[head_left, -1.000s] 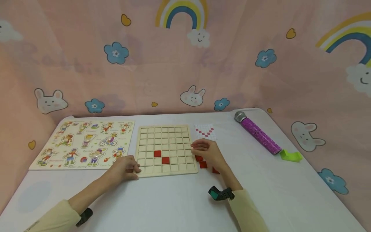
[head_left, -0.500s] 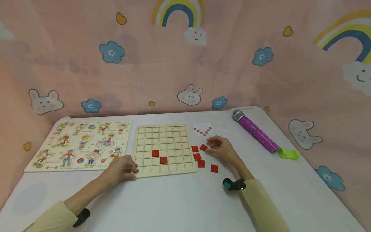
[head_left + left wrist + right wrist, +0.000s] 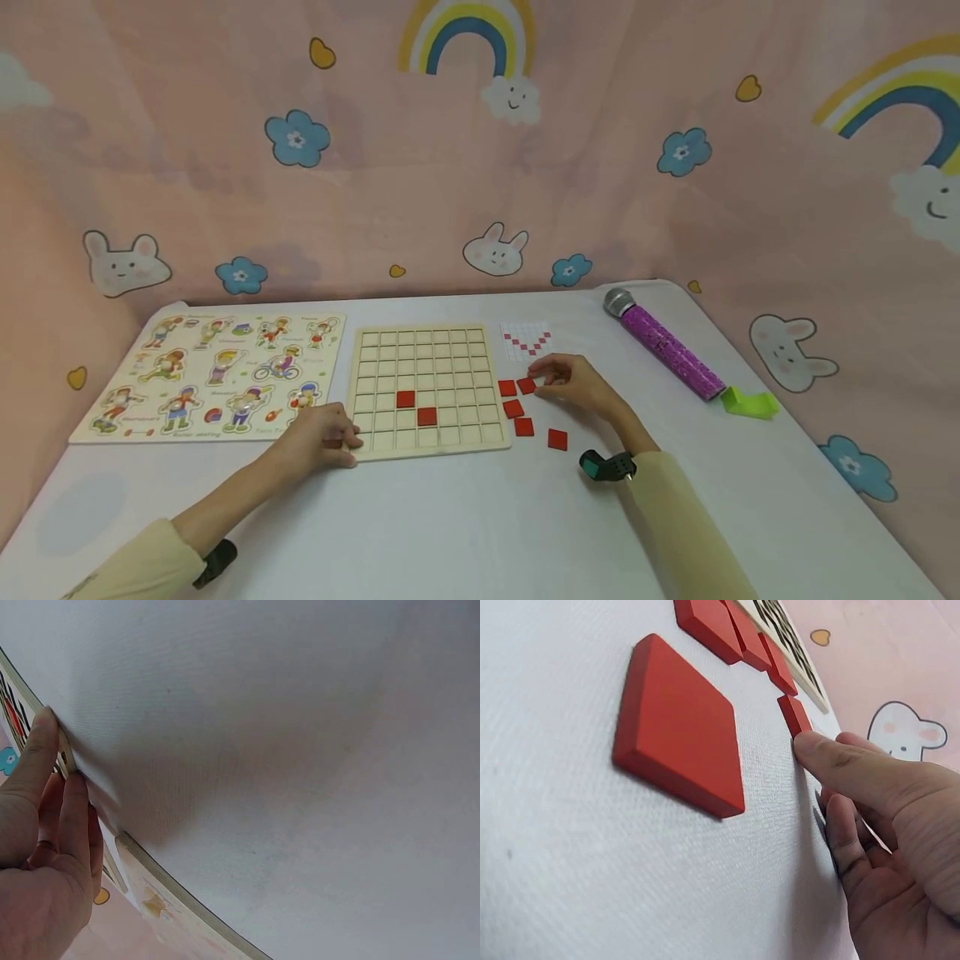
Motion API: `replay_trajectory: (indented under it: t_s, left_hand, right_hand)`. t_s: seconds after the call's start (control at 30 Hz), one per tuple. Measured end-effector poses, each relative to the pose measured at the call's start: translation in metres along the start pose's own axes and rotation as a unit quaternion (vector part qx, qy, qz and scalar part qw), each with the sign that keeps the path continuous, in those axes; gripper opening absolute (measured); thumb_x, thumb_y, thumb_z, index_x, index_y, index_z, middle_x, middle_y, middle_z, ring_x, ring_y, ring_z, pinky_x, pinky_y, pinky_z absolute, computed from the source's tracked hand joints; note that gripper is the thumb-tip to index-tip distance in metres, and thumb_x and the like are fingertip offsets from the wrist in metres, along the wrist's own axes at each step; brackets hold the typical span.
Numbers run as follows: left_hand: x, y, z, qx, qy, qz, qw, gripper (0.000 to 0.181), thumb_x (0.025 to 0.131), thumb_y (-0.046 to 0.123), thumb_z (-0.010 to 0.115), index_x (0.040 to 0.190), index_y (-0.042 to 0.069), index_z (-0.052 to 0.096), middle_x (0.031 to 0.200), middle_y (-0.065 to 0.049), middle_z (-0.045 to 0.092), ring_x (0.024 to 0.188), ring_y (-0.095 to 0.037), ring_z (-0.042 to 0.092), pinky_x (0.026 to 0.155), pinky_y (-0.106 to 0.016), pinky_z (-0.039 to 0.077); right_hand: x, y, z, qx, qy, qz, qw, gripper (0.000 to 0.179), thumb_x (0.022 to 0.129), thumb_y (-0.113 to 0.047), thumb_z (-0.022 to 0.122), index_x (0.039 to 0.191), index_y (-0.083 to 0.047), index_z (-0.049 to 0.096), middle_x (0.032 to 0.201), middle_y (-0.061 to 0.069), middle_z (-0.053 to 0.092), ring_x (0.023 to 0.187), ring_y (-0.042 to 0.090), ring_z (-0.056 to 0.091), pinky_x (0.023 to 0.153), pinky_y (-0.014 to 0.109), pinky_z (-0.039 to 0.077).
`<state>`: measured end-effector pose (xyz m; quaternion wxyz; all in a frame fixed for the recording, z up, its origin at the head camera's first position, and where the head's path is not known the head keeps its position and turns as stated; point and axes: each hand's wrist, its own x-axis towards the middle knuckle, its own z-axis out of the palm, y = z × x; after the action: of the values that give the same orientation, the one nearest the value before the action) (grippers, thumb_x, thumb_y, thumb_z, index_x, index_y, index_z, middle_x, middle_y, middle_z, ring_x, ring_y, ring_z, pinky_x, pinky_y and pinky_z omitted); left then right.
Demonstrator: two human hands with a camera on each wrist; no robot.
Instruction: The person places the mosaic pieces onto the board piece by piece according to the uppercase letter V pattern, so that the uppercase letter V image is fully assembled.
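A pale wooden grid board (image 3: 453, 362) lies in the middle of the table, with two red tiles seated diagonally in its cells. My left hand (image 3: 318, 435) grips the board's near left corner; thumb and fingers meet at that corner in the left wrist view. Right of the board, several loose red tiles (image 3: 557, 439) lie on the white cloth. My right hand (image 3: 577, 385) has thumb and fingertips at the far right red tile (image 3: 527, 386). In the right wrist view the thumb tip covers the end of that red tile (image 3: 793, 714).
A small pattern card (image 3: 527, 340) with a red V of squares lies behind the loose tiles. A picture puzzle board (image 3: 202, 375) occupies the left side. At the right are a purple microphone (image 3: 671, 350) and a bright green piece (image 3: 750, 404).
My right hand has moved right from the board's right edge to the far right loose tile, uncovering the other tiles. My left hand stays at the board's corner.
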<state>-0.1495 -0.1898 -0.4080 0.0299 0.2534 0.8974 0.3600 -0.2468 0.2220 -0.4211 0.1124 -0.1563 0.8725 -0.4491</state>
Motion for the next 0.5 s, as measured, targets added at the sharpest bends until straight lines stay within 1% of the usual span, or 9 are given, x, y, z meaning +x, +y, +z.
replay_trajectory:
  t_s: [0.1,0.2,0.33,0.5]
  left_hand:
    - [0.000,0.001,0.000,-0.002,0.000,0.000,1.0000,0.017,0.066,0.009,0.084,0.074,0.009,0.069,0.082,0.005,0.059,0.085,-0.020,0.062,0.079,-0.032,0.052]
    - [0.000,0.002,0.000,-0.002,0.000,-0.001,1.0000,0.016,0.067,0.009,0.084,0.075,0.008,0.070,0.082,0.005,0.059,0.084,-0.019,0.062,0.078,-0.032,0.052]
    - [-0.001,0.002,0.000,0.003,0.001,-0.001,1.0000,0.017,0.067,0.009,0.084,0.076,0.008,0.070,0.082,0.006,0.060,0.083,-0.017,0.061,0.077,-0.030,0.051]
    - [-0.001,0.002,-0.001,0.003,0.000,0.001,1.0000,0.017,0.067,0.009,0.084,0.076,0.008,0.070,0.082,0.006,0.060,0.083,-0.018,0.062,0.077,-0.031,0.051]
  right_hand:
    - [0.001,0.001,0.000,-0.008,0.003,-0.003,1.0000,0.033,0.085,-0.006,0.072,0.116,-0.001,0.063,0.109,0.013,0.066,0.084,0.022,0.053,0.073,0.019,0.046]
    - [0.000,0.002,0.000,-0.006,0.016,0.007,0.9998,0.033,0.084,-0.006,0.072,0.116,-0.001,0.064,0.110,0.013,0.066,0.089,0.022,0.057,0.078,0.021,0.049]
    - [-0.004,-0.003,0.001,0.010,0.047,0.033,0.9983,0.034,0.085,-0.004,0.071,0.117,0.002,0.062,0.113,0.017,0.066,0.098,0.027,0.063,0.087,0.029,0.051]
    - [-0.007,-0.015,0.008,0.041,0.096,0.086,0.9908,0.036,0.084,-0.005,0.072,0.118,0.003,0.062,0.113,0.019,0.066,0.103,0.030,0.065,0.094,0.037,0.049]
